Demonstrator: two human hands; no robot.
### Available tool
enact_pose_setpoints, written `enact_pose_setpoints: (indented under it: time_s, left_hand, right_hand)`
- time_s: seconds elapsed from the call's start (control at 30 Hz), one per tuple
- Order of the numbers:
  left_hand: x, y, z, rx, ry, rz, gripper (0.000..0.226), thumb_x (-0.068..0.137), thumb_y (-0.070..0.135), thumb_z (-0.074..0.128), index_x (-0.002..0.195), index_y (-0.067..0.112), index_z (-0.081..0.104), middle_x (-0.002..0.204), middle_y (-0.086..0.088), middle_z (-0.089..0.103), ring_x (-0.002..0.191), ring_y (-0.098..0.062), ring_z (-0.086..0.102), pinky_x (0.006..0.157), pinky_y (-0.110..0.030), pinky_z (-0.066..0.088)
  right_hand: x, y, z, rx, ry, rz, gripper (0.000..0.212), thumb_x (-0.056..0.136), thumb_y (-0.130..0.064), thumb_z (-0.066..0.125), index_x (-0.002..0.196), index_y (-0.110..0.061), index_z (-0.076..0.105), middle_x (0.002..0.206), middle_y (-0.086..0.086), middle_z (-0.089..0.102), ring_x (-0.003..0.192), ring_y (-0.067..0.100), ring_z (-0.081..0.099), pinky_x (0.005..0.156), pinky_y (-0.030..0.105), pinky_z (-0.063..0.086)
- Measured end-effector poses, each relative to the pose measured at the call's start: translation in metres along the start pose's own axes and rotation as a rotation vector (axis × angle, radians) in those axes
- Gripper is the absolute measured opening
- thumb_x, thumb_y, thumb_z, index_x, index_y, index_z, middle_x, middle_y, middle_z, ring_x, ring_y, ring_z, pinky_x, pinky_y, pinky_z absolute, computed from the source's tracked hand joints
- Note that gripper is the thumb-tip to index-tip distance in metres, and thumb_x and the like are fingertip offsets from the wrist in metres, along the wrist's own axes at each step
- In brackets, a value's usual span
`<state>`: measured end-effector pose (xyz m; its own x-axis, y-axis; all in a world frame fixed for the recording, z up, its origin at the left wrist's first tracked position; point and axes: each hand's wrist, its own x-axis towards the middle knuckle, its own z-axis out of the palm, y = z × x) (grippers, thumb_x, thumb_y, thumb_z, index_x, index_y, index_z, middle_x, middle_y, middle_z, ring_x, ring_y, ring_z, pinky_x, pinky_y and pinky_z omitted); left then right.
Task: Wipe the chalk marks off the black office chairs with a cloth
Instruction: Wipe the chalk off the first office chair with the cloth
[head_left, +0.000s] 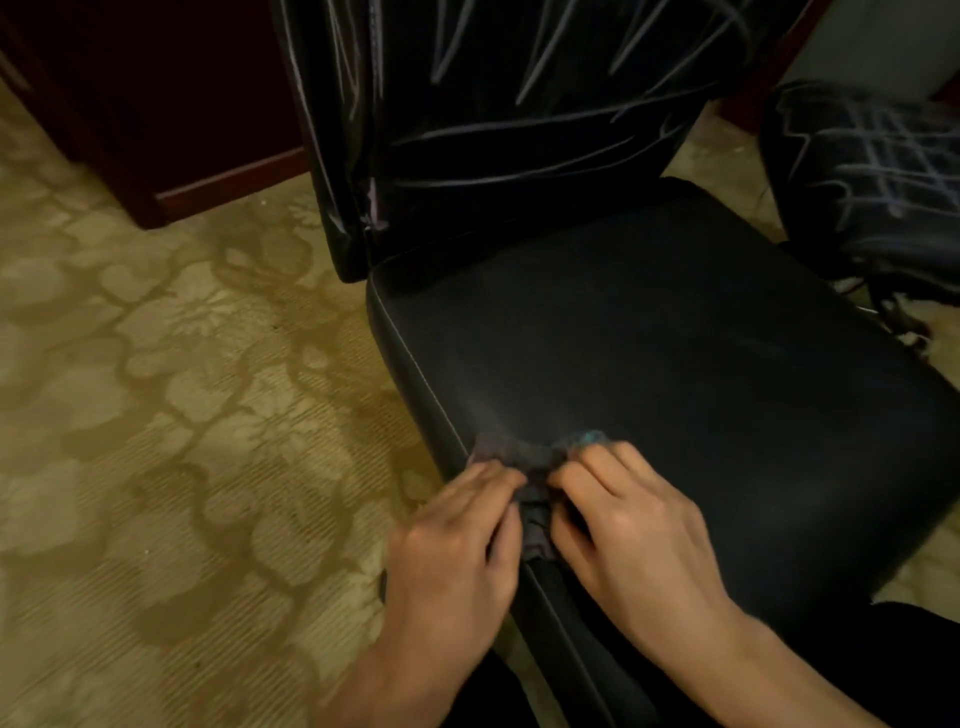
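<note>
One head-worn camera looks steeply down and forward, close over a black chair seat (675, 389); the edges seem slightly bent by the wide lens.

Underfoot there's a beige patterned carpet (171, 395), blotchy shapes all over it. Up at the top left stands dark reddish wooden furniture (156, 93), right on that carpet.

- The left hand (457, 540) lies palm down, fingers curled, pointing toward one o'clock.
- The right hand (631, 530) lies palm down, fingers curled, pointing toward eleven o'clock.
- Their fingertips nearly meet.
</note>
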<state>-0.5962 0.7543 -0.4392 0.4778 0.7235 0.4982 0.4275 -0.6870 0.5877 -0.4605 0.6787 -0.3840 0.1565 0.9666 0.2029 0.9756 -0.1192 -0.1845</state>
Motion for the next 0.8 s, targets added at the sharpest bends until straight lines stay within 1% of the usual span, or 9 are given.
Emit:
enact_pose_setpoints:
  time_s: [0.07,0.17,0.23,0.33,0.43,0.5,0.63,0.73,0.8]
  left_hand:
    - [-0.006,0.000,0.003,-0.007,0.038,0.034,0.026,0.088,0.019,0.059,0.103,0.011,0.078,0.107,0.000,0.076,0.104,-0.008,0.067,0.097,-0.015,0.044]
    - [-0.007,0.003,0.002,-0.041,0.059,0.069,0.020,0.086,0.008,0.070,0.105,0.010,0.077,0.106,0.000,0.076,0.103,-0.008,0.066,0.095,-0.016,0.046]
    - [-0.009,0.006,-0.002,-0.054,0.015,0.049,0.024,0.084,0.006,0.075,0.107,0.013,0.075,0.104,0.001,0.076,0.099,-0.009,0.068,0.089,-0.018,0.049]
    - [-0.012,0.013,-0.011,-0.033,-0.075,0.031,0.027,0.084,0.012,0.073,0.110,0.020,0.073,0.101,0.004,0.075,0.090,-0.012,0.071,0.080,-0.027,0.055]
    - [-0.025,0.020,-0.019,-0.024,-0.138,0.041,0.028,0.089,0.017,0.069,0.116,0.024,0.070,0.104,0.006,0.073,0.093,-0.013,0.069,0.083,-0.031,0.057]
    - [-0.033,0.025,-0.016,-0.028,-0.139,0.037,0.029,0.092,0.020,0.066,0.120,0.026,0.067,0.109,0.007,0.071,0.097,-0.013,0.067,0.086,-0.032,0.056]
    - [-0.033,0.031,-0.005,0.010,-0.146,0.085,0.024,0.096,0.018,0.058,0.119,0.023,0.063,0.112,0.004,0.063,0.105,-0.016,0.061,0.086,-0.034,0.055]
    - [-0.035,0.036,-0.001,-0.024,-0.198,0.116,0.025,0.097,0.017,0.055,0.121,0.022,0.061,0.116,0.003,0.058,0.110,-0.017,0.056,0.093,-0.035,0.052]
    - [-0.040,0.039,0.001,-0.050,-0.233,0.120,0.027,0.096,0.015,0.057,0.123,0.021,0.059,0.120,0.003,0.056,0.114,-0.016,0.053,0.097,-0.034,0.050]
  right_hand:
    - [-0.004,0.000,0.001,-0.037,0.028,-0.002,0.005,0.082,-0.022,0.063,0.086,-0.019,0.062,0.089,-0.005,0.057,0.083,0.015,0.054,0.059,0.026,0.046]
    - [-0.005,-0.002,0.004,-0.079,0.068,0.008,0.008,0.082,-0.024,0.060,0.088,-0.019,0.061,0.088,-0.005,0.056,0.082,0.015,0.053,0.055,0.027,0.046]
    - [-0.011,-0.004,0.005,-0.119,0.080,0.031,0.009,0.084,-0.026,0.058,0.090,-0.020,0.061,0.089,-0.006,0.056,0.082,0.014,0.053,0.053,0.028,0.047]
    - [-0.027,-0.008,0.003,-0.200,0.088,0.040,0.010,0.086,-0.028,0.061,0.093,-0.022,0.060,0.091,-0.007,0.055,0.083,0.013,0.052,0.054,0.027,0.045]
    - [-0.045,-0.018,0.000,-0.221,0.077,0.055,0.012,0.093,-0.029,0.057,0.103,-0.023,0.058,0.099,-0.009,0.053,0.090,0.011,0.050,0.063,0.027,0.048]
    - [-0.053,-0.020,0.001,-0.217,0.067,0.087,0.016,0.095,-0.029,0.056,0.109,-0.023,0.058,0.104,-0.008,0.052,0.094,0.011,0.049,0.067,0.026,0.047]
    - [-0.059,-0.024,0.002,-0.293,0.030,0.159,0.023,0.098,-0.026,0.053,0.118,-0.018,0.057,0.115,-0.003,0.053,0.105,0.015,0.052,0.077,0.026,0.045]
    - [-0.065,-0.020,-0.003,-0.329,-0.007,0.191,0.027,0.100,-0.027,0.050,0.125,-0.017,0.052,0.122,-0.001,0.049,0.110,0.016,0.050,0.086,0.025,0.043]
    - [-0.070,-0.019,-0.005,-0.364,-0.035,0.200,0.027,0.101,-0.027,0.048,0.126,-0.018,0.052,0.123,-0.001,0.049,0.111,0.017,0.050,0.088,0.025,0.043]
